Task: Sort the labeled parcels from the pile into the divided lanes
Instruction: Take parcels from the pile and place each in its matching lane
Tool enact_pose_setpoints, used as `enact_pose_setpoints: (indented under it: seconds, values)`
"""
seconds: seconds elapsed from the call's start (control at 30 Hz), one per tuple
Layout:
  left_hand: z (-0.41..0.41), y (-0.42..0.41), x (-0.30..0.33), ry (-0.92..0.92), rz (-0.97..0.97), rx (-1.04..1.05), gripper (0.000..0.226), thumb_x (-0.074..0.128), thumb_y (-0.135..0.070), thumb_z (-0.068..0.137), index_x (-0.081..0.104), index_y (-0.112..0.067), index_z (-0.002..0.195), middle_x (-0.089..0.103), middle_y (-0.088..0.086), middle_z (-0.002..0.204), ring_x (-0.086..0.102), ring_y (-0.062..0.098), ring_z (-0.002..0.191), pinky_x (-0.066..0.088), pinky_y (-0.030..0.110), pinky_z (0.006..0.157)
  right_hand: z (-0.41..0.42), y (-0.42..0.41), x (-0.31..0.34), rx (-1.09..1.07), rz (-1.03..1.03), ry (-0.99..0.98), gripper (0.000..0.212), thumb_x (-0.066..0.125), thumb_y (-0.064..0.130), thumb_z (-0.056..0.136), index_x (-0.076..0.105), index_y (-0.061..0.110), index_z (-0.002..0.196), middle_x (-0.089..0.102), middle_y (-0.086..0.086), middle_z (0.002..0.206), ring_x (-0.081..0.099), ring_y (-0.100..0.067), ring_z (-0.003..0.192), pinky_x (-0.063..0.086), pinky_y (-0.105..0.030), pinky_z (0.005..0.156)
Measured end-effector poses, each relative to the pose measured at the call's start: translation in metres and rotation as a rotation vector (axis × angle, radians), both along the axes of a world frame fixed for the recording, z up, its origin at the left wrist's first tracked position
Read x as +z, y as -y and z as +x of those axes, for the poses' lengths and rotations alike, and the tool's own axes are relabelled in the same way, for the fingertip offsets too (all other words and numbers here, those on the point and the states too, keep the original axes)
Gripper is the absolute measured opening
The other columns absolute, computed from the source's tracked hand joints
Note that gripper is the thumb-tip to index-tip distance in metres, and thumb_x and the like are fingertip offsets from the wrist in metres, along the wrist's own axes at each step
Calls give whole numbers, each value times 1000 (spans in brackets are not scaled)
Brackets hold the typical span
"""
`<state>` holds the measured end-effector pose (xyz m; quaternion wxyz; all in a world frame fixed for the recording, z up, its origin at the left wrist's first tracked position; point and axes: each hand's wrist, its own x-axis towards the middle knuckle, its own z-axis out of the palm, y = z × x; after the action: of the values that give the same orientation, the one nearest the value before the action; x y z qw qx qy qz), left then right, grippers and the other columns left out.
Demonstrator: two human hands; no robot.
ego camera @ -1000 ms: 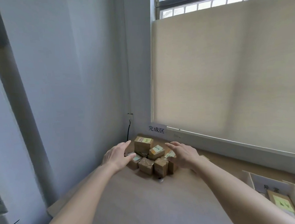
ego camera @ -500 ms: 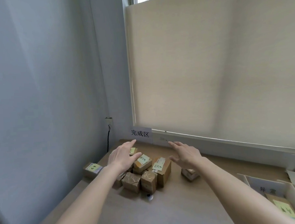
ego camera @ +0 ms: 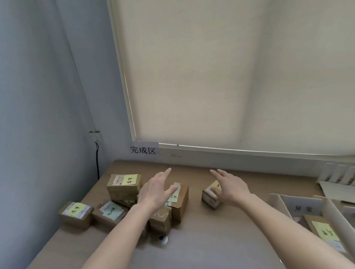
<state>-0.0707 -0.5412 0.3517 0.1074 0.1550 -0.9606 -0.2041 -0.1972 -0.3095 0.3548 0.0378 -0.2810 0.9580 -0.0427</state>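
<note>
Several small brown parcels with yellow or green notes lie spread on the wooden table (ego camera: 197, 245) in the corner. A tall parcel (ego camera: 124, 185) stands at the back left, and two flat parcels (ego camera: 76, 214) (ego camera: 110, 213) lie in front of it. My left hand (ego camera: 156, 191), fingers straight, hovers over a middle parcel (ego camera: 180, 199). A parcel wrapped in tape (ego camera: 161, 219) stands in front of that one. My right hand (ego camera: 230, 186), fingers straight, is over a lone parcel (ego camera: 211, 197) to the right. Neither hand holds anything.
White divided lanes (ego camera: 285, 204) stand at the right edge, one with a written tag (ego camera: 303, 209) and a parcel (ego camera: 325, 232) inside. A sign (ego camera: 143, 150) hangs on the wall under the window blind. A black cable (ego camera: 97, 158) runs down the corner. A small round object (ego camera: 163, 239) lies before the pile.
The pile has been spread apart: parcels now lie further left, and one sits alone on the right under my right hand. The view has tilted down and closer to the table.
</note>
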Motion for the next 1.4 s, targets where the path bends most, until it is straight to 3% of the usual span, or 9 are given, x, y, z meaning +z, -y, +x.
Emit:
enact_pose_setpoints:
  seconds: [0.33,0.57,0.77,0.97,1.13,1.3,1.4]
  values:
    - [-119,14,-136,105,138,-206,68,55,-52,96,25,-34,155,34,-10,157,37,13,140,38,31,104,-73,8,-133,-187,47,192,69,44,51,103,12,34,162,18,0,168,33,-24,149,40,-37,111]
    - [-190,5,-256,220,310,-279,71,58,-44,97,22,-32,157,25,-3,162,23,14,148,24,33,120,-132,12,-244,-338,-30,349,74,46,56,101,8,39,161,14,-1,170,31,-25,150,43,-43,108]
    - [-265,5,-332,254,282,-296,69,55,-51,96,24,-35,155,31,-1,159,29,18,146,32,41,117,-179,16,-330,-369,-146,389,79,53,53,99,6,39,161,13,-4,170,29,-28,151,39,-46,114]
    - [-327,-7,-384,229,358,-319,73,59,-51,94,23,-37,155,36,1,157,34,21,144,34,42,115,-230,24,-376,-352,-314,366,86,62,47,97,8,34,162,17,-4,168,30,-29,150,34,-42,118]
    - [-362,-15,-408,212,383,-299,77,61,-50,92,22,-34,156,33,-6,159,32,18,145,31,38,117,-258,21,-392,-346,-371,332,87,64,50,95,12,32,162,26,-1,165,35,-26,146,39,-44,113]
    - [-372,-20,-414,138,390,-282,72,65,-45,91,30,-36,153,51,-2,141,51,18,123,43,33,98,-269,5,-398,-283,-390,343,75,58,36,100,16,31,162,25,3,165,31,-21,149,34,-40,117]
    - [-371,-28,-415,137,402,-271,73,67,-47,89,31,-38,152,52,0,124,53,17,113,42,29,86,-271,-2,-400,-242,-415,373,77,57,24,96,18,29,162,24,5,166,29,-19,149,31,-35,119]
